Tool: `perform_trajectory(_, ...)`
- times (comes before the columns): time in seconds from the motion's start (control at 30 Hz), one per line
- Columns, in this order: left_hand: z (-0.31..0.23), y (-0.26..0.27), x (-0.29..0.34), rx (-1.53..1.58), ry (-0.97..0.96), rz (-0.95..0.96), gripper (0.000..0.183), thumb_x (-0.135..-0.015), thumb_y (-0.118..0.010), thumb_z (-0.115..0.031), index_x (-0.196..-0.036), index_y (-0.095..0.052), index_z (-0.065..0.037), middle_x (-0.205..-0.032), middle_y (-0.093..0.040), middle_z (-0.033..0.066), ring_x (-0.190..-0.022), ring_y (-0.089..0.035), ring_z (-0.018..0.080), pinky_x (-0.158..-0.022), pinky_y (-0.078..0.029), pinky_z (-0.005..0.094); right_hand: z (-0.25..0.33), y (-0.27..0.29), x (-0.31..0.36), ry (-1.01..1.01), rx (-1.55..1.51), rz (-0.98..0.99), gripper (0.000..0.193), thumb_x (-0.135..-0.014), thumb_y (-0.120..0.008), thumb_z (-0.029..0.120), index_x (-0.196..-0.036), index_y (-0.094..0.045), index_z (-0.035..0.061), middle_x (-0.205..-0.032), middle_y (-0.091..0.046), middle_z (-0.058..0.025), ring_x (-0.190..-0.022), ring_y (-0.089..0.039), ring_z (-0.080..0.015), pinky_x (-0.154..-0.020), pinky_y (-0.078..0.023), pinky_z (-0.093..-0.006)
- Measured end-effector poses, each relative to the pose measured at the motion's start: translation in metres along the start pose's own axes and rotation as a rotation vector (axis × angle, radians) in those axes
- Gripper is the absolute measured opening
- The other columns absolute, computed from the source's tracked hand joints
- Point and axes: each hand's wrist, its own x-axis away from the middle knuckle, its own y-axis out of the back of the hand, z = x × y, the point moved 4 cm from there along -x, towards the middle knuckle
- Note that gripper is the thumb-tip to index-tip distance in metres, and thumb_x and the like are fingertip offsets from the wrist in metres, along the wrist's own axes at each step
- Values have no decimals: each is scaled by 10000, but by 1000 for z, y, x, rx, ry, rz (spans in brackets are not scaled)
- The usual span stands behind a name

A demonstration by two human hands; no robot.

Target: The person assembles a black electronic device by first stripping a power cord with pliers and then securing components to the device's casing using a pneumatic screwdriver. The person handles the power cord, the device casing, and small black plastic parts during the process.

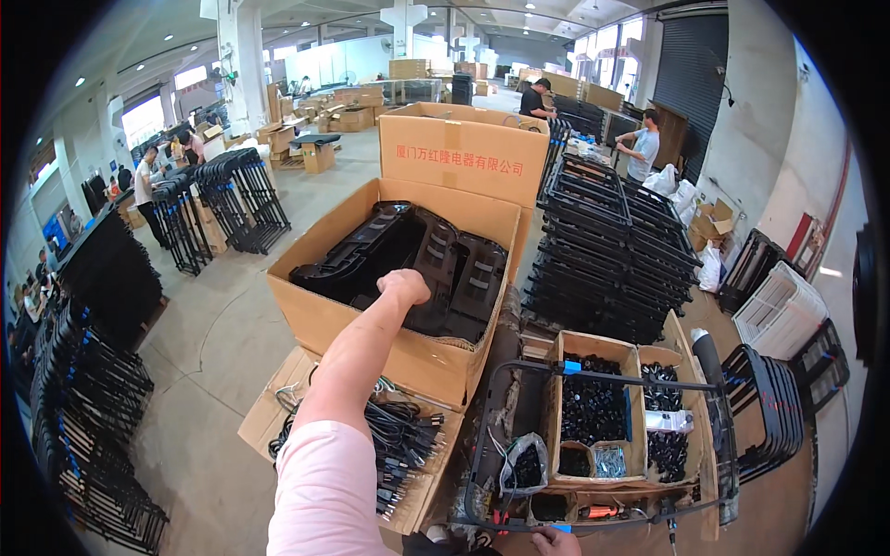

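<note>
My left hand (405, 287) reaches into an open cardboard carton (357, 324), its fingers curled down over glossy black plastic parts (434, 264). The fingertips are hidden, so what they grip does not show. Several such long moulded parts, some with slots, lie in the carton. At the lower edge, my right hand (556, 541) is closed on the near bar of a black rectangular tube frame (476, 463), beside a blue piece (547, 529) on it. The frame lies tilted across a wooden parts box (553, 408); only part of this hand shows.
Black cables with plugs (403, 445) lie on cardboard under my left arm. The wooden box holds small black parts (593, 398) and screws (609, 461). Stacked black frames (603, 259) stand beyond it. Another carton (464, 157) stands behind the first. Co-workers (642, 144) stand farther off.
</note>
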Motion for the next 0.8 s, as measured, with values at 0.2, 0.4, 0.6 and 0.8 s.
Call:
perform_trajectory(0.2, 24, 40, 25, -34, -54, -636, 405, -866, -630, -339, -1010, -728, 27, -1057, -780, 215, -1045, -745, 318, -941, -499, 441, 26, 10, -14, 34, 15, 45, 409, -1031, -639, 335, -1309, -723, 47, -1264, -724, -257, -1213, -681, -391, -1018, -521, -464)
perform_trajectory(0.4, 55, 85, 102, 882, -172, -650, 478, -960, -563, -388, -1159, -680, 30, -1100, -743, 265, -1076, -706, 402, -1001, -507, 479, 18, 35, -54, 69, -229, -54, 388, -1002, -686, 317, -1224, -756, 7, -1002, -789, -159, -929, -742, -186, -853, -574, -336)
perform_trajectory(0.6, -43, -41, 257, 1103, -760, -206, 288, -1066, -571, -267, -1193, -633, -15, -967, -672, 76, -839, -650, 157, -747, -526, 304, 126, 83, -118, 378, -642, -74, 759, -1042, -660, 478, -1562, -445, -31, -1356, -689, -206, -1209, -680, -264, -1045, -520, -393)
perform_trajectory(0.8, -81, -273, 376, -72, -658, -638, 383, -1115, -488, -283, -1294, -656, 11, -1115, -695, 103, -1056, -654, 232, -953, -525, 365, 134, 49, -148, 270, -1120, -23, 682, -1095, -592, 399, -1605, -376, -1, -1437, -617, -159, -1224, -633, -206, -1070, -481, -353)
